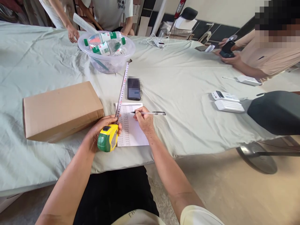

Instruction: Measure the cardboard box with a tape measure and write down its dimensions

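My left hand [99, 126] is closed on a green and yellow tape measure [107, 140] at the left edge of the paper. The tape's blade [122, 89] is pulled out and slants away over the cloth, its hooked end close to the plastic basin. In my right hand [144, 120] is a pen [153, 113], its tip at the upper part of a white sheet of paper [137, 137] bearing columns of handwritten figures. Left of my left hand lies a closed cardboard box [62, 107]. A dark phone [134, 89] rests just beyond the paper.
A clear basin [107, 64] holds several plastic bottles [102, 49]. White power banks [228, 101] lie at right, near a black stool seat [276, 111]. Another person [260, 56] sits at right holding a dark device; two people stand across the cloth-covered table [182, 78].
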`<state>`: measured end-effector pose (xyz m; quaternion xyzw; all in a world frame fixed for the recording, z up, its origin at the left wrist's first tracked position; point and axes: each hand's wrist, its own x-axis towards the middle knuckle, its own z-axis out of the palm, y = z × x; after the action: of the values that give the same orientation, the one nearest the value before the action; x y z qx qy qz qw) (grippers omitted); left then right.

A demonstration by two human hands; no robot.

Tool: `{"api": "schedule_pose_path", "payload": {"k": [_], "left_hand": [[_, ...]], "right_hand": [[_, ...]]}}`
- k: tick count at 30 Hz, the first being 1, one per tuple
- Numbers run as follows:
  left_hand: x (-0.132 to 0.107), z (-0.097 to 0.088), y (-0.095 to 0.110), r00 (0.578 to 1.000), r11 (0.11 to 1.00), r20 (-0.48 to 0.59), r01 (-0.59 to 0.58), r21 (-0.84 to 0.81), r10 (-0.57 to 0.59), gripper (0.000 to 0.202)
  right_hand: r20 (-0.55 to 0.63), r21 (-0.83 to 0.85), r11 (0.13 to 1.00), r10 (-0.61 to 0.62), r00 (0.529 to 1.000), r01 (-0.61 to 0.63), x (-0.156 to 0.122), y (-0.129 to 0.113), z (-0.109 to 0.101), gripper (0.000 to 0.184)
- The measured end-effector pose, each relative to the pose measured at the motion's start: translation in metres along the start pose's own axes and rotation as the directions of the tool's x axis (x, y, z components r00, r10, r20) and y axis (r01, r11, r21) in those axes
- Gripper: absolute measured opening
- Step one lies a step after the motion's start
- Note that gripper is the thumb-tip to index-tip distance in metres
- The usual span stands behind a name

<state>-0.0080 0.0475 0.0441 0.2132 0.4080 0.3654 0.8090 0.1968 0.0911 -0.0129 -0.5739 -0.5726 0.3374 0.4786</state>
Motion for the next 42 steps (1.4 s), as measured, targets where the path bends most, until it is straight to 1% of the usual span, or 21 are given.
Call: {"api": "schedule_pose_path", "payload": {"k": [4,11,19,26,29,37,42], "left_hand": [[-0.0015,0.0005,-0.0007,1.000,1.000,0.010,-0.017,0.001,0.017,0.024],[-0.0010,0.0020,0.0002,1.000,1.000,-0.010,-0.001,0.006,0.001,0.028],[-0.0034,0.0036,0.0009,1.000,1.000,-0.011,-0.002,0.013,0.002,0.022],[-0.0042,0.0058,0.0018,1.000,1.000,-0.016,-0.009,0.016,0.009,0.021],[-0.0048,0.0060,0.0021,1.000,1.000,-0.019,0.000,0.016,0.000,0.022],[-0.0045,0.0032,0.0014,1.000,1.000,0.001,0.013,0.016,-0.013,0.022],[-0.0023,0.0000,-0.0007,1.000,1.000,0.024,-0.015,0.020,0.015,0.017]], "right_hand": [[0.003,-0.008,1.000,-0.006,1.000,0.006,0.0001,0.0007,0.0001,0.012],[0.023,-0.031,0.999,0.008,1.000,-0.007,0.0001,-0.0010,0.0000,0.013],[0.035,-0.057,0.998,-0.008,0.999,0.010,-0.0001,-0.0031,-0.0003,0.013],[-0.002,-0.043,0.999,-0.018,1.000,0.018,0.0001,0.0003,0.0004,0.014],[0.001,-0.073,0.997,-0.021,1.000,0.021,-0.0006,-0.0002,0.0004,0.013],[0.000,-0.050,0.998,-0.047,0.999,0.047,-0.0004,-0.0015,0.0002,0.011],[-0.063,-0.027,0.998,-0.050,0.997,0.049,-0.0006,0.0017,0.0002,0.013]]}}
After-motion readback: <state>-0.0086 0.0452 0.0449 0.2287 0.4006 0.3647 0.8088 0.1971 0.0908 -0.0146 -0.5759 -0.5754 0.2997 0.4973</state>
